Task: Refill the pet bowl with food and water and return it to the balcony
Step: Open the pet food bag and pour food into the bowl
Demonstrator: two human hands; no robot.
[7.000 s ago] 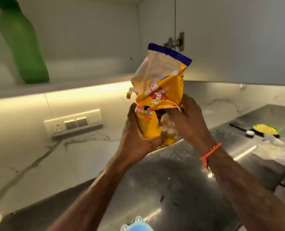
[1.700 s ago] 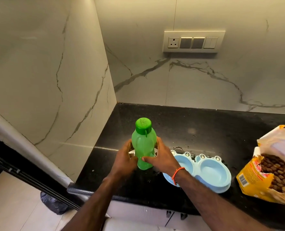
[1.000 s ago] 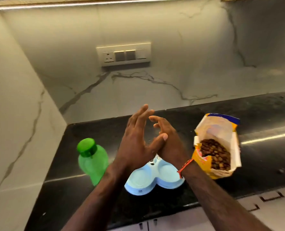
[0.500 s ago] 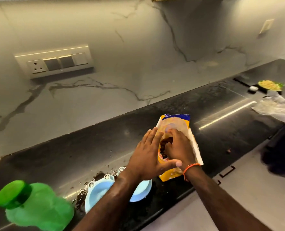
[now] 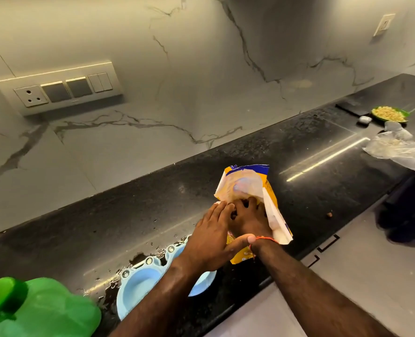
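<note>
Right hand (image 5: 249, 221): I am reaching into the mouth of the food bag (image 5: 252, 190), fingers (image 5: 250, 203) curled down among the kibble. Whether they are clamped on any pieces I cannot tell — the tips are hidden inside.

Left hand (image 5: 212, 235): I am laying it against the near lip of the bag, fingers straight and close together, thumb stretched out under my right wrist, steadying the opening rather than gripping it.

Food bag: lying open on the black counter (image 5: 153, 210), directly under my fingertips, its mouth flaring beyond them. I judge it thin, crinkly and floppy, so it will collapse unless I am holding the lip. It is better taken at the rim or around the filled lower body.

Pet bowl (image 5: 138, 283): sitting just behind my left wrist, partly under my forearm, in a patch of spilled water. Its visible cup is looking empty. Light, stiff plastic, I think — probably slippery when wet, and best lifted by both outer rims to keep it level.

Water bottle (image 5: 41, 310): standing well to the left of my fingers, cap on.

Kibble: loose and small, likely to scatter from a scooping hand.
</note>
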